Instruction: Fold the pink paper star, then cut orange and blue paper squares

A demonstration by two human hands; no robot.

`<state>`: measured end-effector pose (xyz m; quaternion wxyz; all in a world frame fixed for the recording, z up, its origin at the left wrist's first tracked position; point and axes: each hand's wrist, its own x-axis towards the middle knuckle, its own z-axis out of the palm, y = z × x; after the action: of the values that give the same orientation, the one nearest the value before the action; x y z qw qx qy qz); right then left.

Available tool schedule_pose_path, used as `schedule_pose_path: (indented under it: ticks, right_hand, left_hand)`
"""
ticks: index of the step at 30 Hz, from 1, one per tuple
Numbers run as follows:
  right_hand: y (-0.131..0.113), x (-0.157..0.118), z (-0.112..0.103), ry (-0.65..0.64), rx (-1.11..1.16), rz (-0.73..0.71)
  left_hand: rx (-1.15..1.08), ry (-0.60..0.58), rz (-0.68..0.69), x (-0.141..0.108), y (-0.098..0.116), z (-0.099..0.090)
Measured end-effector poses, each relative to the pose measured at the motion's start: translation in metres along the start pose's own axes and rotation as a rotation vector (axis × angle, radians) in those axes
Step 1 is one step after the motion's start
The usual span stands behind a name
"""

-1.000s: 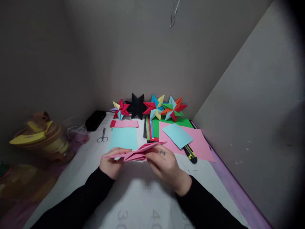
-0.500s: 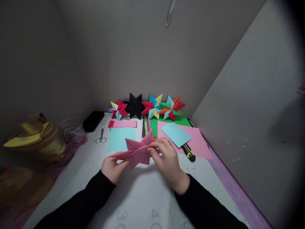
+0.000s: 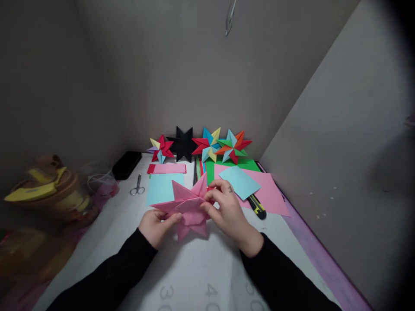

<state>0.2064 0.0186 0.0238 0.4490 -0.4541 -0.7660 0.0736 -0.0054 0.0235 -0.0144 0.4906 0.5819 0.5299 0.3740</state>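
Observation:
A folded pink paper star [image 3: 191,211] is held up above the white table, its several points fanned out. My left hand [image 3: 158,228] pinches it at the left, thumb on the near face and fingers behind. On the other side, my right hand [image 3: 225,214] is closed on the star's right part between thumb and fingertips. Part of the star's right edge is hidden by that hand. Beyond it lies a light blue sheet [image 3: 162,189], partly covered by the star's upper points.
Behind stand a small multicoloured star [image 3: 161,149], a black star [image 3: 184,144] and two larger multicoloured ones. Scissors [image 3: 138,188] and a phone [image 3: 127,165] lie at left. A yellow-black cutter [image 3: 258,208] rests on pink paper [image 3: 274,194]. A brown pot [image 3: 42,185] stands far left.
The pink star has been tilted up, so its near face shows more and its lower points hang lower. Both hands keep their hold with only slight movement.

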Motion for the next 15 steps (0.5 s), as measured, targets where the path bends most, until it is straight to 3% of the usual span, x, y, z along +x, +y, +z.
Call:
schedule_pose_path:
  ticks: [7,15]
  right_hand:
    - [0.0009,-0.0006,0.0042,0.017,0.033,0.002]
    - [-0.0076,-0.0014,0.0077,0.098,0.122,0.205]
  left_hand:
    - [-0.029,0.019,0.004,-0.0012,0.0033,0.0005]
    - [0.032,-0.049,-0.013,-0.0032,0.0074,0.0002]
